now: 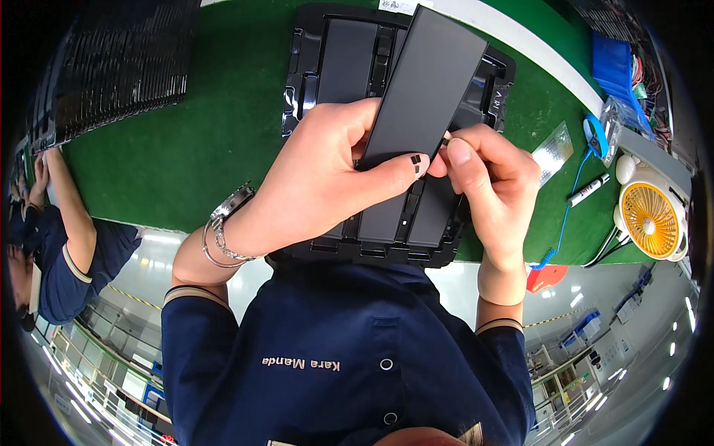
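Observation:
My left hand [320,175] is closed around a flat, black rectangular panel [431,82], held tilted above a black plastic tray [297,74]. Two small black pieces [416,165] sit on my left thumb, near the nail. At the panel's right edge, my right hand [494,175] pinches thumb and forefinger together. A tiny black piece [446,140] shows at its fingertips. Similar black panels [346,59] lie in the tray's slots beneath my hands, partly covered by them.
Stacked black trays [123,67] stand at the left of the green mat [230,44], with a co-worker's arm [71,208] beside them. Toward the right are a clear bag [554,152], a marker [587,190], a blue coiled cord [573,201], a yellow fan [648,219] and a blue bin [610,70].

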The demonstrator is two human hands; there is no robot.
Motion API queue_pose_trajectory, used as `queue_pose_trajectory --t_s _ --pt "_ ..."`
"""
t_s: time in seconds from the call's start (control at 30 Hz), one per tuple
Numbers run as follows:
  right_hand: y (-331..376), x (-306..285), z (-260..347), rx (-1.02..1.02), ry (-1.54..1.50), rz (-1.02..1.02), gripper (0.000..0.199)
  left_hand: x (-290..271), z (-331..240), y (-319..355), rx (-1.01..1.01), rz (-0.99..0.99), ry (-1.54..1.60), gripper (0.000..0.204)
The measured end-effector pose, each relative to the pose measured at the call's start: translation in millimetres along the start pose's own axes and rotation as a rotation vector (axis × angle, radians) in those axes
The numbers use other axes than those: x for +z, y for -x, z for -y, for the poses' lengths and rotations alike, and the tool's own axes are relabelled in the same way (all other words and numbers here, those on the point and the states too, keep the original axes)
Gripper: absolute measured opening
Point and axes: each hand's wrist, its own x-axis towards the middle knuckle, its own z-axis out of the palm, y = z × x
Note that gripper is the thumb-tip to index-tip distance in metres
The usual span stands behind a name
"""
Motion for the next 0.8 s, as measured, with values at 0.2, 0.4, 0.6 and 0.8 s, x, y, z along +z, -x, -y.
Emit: queue_pose_trajectory --t_s 0.2,0.4,0.6,0.8 --pt "-2 1 -2 -0.009 0.042 -0.007 0.015 -1 1 0 0.021 -0.002 -0.043 0.019" --pt "-6 -10 -9 0.021 0.308 -0.137 0.023 -4 0 -4 0.020 0.018 -0.031 0.021" --pt "-9 -34 -3 -0.089 0.126 -0.338 0.023 -4 2 -14 -0.022 0.009 -0.133 0.029" --pt "-11 -48 -3 -0.142 0.129 -0.462 0.026 10 2 -46 -0.130 0.112 -0.458 0.029"
